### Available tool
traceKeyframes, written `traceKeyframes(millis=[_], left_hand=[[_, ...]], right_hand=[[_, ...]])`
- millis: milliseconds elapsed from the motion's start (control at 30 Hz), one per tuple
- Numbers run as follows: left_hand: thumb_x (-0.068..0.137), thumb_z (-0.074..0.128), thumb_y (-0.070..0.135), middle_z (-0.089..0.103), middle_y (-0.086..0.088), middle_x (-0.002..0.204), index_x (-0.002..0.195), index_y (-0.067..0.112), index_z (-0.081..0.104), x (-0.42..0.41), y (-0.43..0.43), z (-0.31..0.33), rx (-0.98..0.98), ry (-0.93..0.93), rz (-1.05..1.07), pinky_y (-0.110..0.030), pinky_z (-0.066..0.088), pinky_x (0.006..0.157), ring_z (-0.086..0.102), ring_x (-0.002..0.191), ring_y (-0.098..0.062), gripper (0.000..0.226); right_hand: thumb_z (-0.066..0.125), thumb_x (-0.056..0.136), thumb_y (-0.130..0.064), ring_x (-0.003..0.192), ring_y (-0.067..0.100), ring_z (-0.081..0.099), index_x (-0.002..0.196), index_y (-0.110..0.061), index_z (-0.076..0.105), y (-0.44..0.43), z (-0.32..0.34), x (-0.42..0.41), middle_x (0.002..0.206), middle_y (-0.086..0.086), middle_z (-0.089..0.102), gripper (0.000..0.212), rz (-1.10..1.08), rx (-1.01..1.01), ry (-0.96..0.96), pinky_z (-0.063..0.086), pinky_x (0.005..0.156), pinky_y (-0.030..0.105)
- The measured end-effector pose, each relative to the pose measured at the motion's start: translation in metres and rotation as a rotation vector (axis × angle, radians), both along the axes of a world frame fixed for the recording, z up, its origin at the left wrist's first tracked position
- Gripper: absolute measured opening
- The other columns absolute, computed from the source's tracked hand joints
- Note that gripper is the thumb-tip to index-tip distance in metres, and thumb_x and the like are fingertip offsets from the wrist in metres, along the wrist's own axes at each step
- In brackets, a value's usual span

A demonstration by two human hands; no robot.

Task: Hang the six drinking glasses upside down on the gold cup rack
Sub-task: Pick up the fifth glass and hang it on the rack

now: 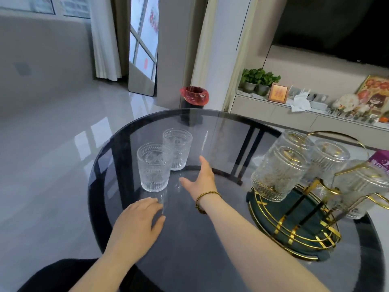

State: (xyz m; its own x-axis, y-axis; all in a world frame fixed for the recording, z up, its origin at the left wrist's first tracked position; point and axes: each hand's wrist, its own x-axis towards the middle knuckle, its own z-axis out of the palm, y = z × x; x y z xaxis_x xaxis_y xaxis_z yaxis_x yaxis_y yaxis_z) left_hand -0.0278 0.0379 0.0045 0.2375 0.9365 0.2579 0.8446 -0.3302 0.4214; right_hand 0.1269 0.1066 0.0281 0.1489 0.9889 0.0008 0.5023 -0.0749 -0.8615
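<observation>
Two embossed glasses stood upright on the round dark glass table (210,260) at centre left of the frame: the near glass (153,167) and the far glass (177,151), touching or nearly so. Four more hung upside down on the gold cup rack (294,226) at the right: the front hung glass (279,172), two behind it (294,142) (328,159), and one at the far right (357,186). The right hand (201,178) reached out with fingers spread and empty, just right of the two upright glasses, a bracelet (207,197) on its wrist. The left hand (139,220) lay flat on the tabletop, empty, just below the near glass. Nothing stood between the right hand and the upright glasses. Beyond the table, a red-lined bin (194,95) stood on the floor.
</observation>
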Motion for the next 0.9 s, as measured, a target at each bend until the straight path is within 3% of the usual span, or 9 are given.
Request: traceKeyframes(millis=[33, 167, 433, 567, 667, 733, 833, 900], left_hand=[[0.073, 0.074, 0.018, 0.070, -0.007, 0.108, 0.095, 0.010, 0.070, 0.000, 0.001, -0.002, 0.004, 0.024, 0.001, -0.041, 0.049, 0.089, 0.063, 0.105, -0.025, 0.025], [0.050, 0.088, 0.023, 0.075, 0.000, 0.085, 0.077, 0.017, 0.072, -0.001, 0.002, -0.005, 0.072, 0.131, -0.041, -0.035, 0.058, 0.066, 0.071, 0.081, -0.018, 0.032], [0.044, 0.088, 0.029, 0.074, 0.006, 0.083, 0.077, 0.021, 0.071, -0.004, 0.006, -0.013, 0.104, 0.132, -0.026, -0.032, 0.058, 0.063, 0.070, 0.081, -0.011, 0.038], [0.045, 0.087, 0.030, 0.074, 0.007, 0.084, 0.078, 0.021, 0.071, -0.003, 0.009, -0.014, 0.123, 0.153, -0.018, -0.029, 0.058, 0.063, 0.070, 0.081, -0.010, 0.038], [0.045, 0.088, 0.029, 0.074, 0.006, 0.084, 0.079, 0.021, 0.071, -0.004, 0.011, -0.017, 0.117, 0.159, -0.009, -0.028, 0.057, 0.066, 0.070, 0.080, -0.010, 0.038], [0.045, 0.088, 0.030, 0.074, 0.007, 0.084, 0.079, 0.021, 0.071, -0.004, 0.012, -0.018, 0.120, 0.168, 0.000, -0.024, 0.054, 0.073, 0.070, 0.080, -0.010, 0.038], [0.045, 0.089, 0.027, 0.074, 0.006, 0.083, 0.078, 0.020, 0.071, -0.003, 0.012, -0.018, 0.110, 0.151, -0.004, -0.029, 0.058, 0.064, 0.070, 0.079, -0.012, 0.038], [0.050, 0.087, 0.025, 0.074, 0.004, 0.087, 0.081, 0.019, 0.071, -0.004, 0.012, -0.016, 0.091, 0.159, 0.009, -0.031, 0.057, 0.070, 0.070, 0.083, -0.013, 0.036]], right_hand=[[0.066, 0.075, -0.020, 0.134, 0.021, 0.021, 0.138, -0.021, 0.010, 0.009, -0.006, -0.003, 0.148, 0.004, 0.020, 0.084, -0.018, -0.041, 0.054, 0.023, 0.108, 0.034], [0.065, 0.075, -0.023, 0.131, 0.024, 0.030, 0.138, -0.023, 0.005, 0.041, -0.019, -0.009, 0.146, 0.004, 0.027, 0.087, -0.059, -0.076, 0.072, 0.029, 0.106, 0.038], [0.071, 0.064, -0.035, 0.119, 0.029, 0.041, 0.134, -0.027, 0.017, 0.078, -0.027, -0.019, 0.131, 0.005, 0.047, 0.089, -0.036, 0.001, -0.014, 0.038, 0.100, 0.045], [0.072, 0.062, -0.035, 0.110, 0.030, 0.046, 0.122, -0.023, 0.027, 0.087, -0.033, -0.018, 0.120, 0.008, 0.052, 0.076, -0.035, 0.013, -0.006, 0.042, 0.094, 0.047], [0.073, 0.061, -0.034, 0.098, 0.022, 0.047, 0.117, -0.025, 0.027, 0.086, -0.036, -0.019, 0.105, -0.003, 0.047, 0.073, -0.021, 0.014, 0.072, 0.045, 0.082, 0.038], [0.074, 0.063, -0.030, 0.094, 0.015, 0.042, 0.119, -0.029, 0.024, 0.079, -0.035, -0.018, 0.100, -0.012, 0.039, 0.075, -0.031, 0.030, 0.147, 0.038, 0.076, 0.030], [0.073, 0.065, -0.020, 0.101, 0.011, 0.040, 0.122, -0.027, 0.025, 0.066, -0.035, -0.012, 0.111, -0.009, 0.039, 0.075, -0.066, 0.094, 0.244, 0.034, 0.079, 0.023], [0.072, 0.066, -0.016, 0.102, 0.010, 0.040, 0.123, -0.024, 0.026, 0.052, -0.032, -0.011, 0.116, -0.006, 0.039, 0.074, -0.087, 0.112, 0.313, 0.035, 0.080, 0.018]])
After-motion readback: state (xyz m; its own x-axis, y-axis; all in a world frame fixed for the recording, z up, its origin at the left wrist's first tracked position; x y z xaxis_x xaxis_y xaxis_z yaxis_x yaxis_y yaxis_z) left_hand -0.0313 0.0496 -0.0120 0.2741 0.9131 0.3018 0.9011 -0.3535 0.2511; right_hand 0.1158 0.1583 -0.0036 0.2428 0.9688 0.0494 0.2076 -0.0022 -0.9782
